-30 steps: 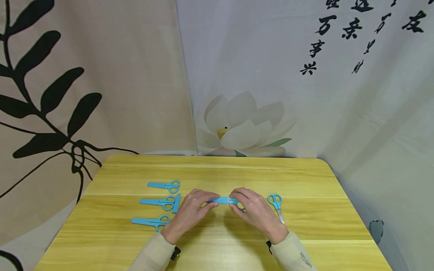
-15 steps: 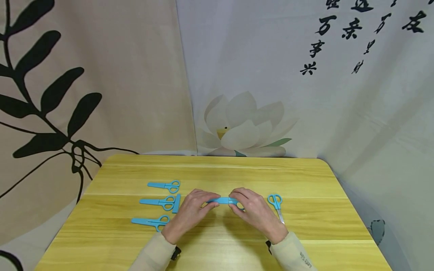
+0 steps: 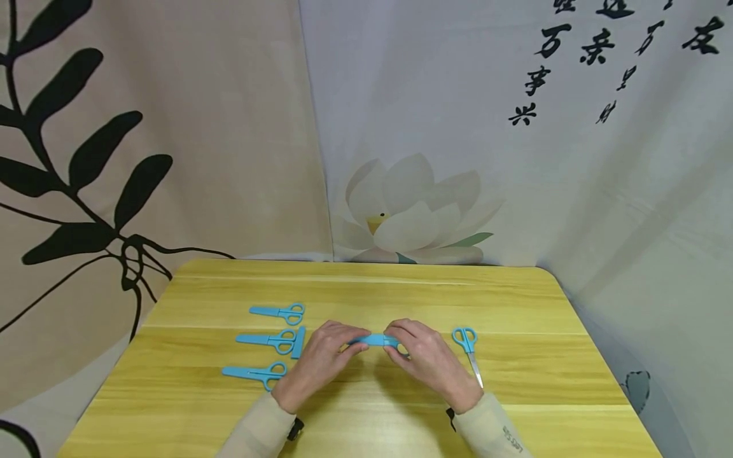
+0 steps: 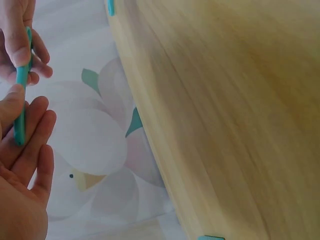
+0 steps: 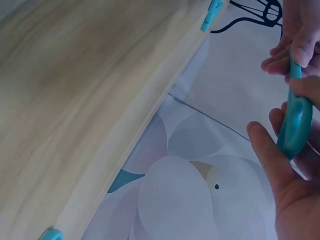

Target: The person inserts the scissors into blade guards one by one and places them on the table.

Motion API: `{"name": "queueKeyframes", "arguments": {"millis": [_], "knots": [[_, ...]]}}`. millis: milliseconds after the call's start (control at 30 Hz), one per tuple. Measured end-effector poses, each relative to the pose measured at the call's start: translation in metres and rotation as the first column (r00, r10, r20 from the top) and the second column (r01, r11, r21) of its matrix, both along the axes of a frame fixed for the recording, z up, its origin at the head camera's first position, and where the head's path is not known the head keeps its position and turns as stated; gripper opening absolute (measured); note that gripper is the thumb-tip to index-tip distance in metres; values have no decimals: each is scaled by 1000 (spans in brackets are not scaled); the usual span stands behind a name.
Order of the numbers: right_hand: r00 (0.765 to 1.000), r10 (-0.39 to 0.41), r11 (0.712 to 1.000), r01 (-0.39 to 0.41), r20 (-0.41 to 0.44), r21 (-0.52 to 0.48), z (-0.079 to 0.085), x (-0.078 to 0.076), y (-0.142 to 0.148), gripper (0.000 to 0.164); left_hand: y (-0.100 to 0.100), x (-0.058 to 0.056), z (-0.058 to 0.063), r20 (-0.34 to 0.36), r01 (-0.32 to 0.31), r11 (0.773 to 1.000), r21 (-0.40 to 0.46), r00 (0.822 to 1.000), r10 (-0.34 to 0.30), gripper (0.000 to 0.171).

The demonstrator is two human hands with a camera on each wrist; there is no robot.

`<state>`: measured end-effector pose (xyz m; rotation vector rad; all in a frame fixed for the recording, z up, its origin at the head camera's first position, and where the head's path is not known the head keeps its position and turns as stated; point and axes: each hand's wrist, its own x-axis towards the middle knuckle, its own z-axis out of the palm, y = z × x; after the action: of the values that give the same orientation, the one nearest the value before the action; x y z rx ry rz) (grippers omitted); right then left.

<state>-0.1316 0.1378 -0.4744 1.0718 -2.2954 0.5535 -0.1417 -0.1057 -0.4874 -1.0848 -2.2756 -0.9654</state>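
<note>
Holding blue scissors point(image 3: 376, 340) level between two hands, raised over the tabletop point(image 3: 515, 299).

Left of the left hand point(image 3: 323, 359) lie three more pairs in a row: the near pair point(image 3: 252, 372) by its wrist, the middle pair point(image 3: 266, 340) beside its knuckles, the far pair point(image 3: 277, 312) beyond; their blades seem covered in blue, though they show too small to be sure. A loose blue strip point(image 3: 298, 343) lies between the middle pair's handles and that hand. The left hand pinches the blade end of the held scissors between thumb and fingers; the right hand point(image 3: 424, 353) pinches the handle end, thumb against fingers. Just right of the right hand lie bare-bladed scissors point(image 3: 469, 351), handles pointing away from the person.
</note>
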Motion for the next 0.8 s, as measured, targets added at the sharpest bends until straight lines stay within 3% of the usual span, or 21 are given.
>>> {"name": "queueKeyframes", "arguments": {"millis": [200,400,800], "knots": [[1000,-8,1000,8,3,28,-6,4,-5,24,-6,6,-1,26,-24,997,-77,999,27,21],[1000,-18,998,18,-9,64,-12,8,-9,26,-12,11,-2,27,-57,979,-193,998,64,18],[1000,-9,998,10,-20,64,-17,10,-19,27,-15,16,-1,10,-16,978,-206,1000,18,18]]}}
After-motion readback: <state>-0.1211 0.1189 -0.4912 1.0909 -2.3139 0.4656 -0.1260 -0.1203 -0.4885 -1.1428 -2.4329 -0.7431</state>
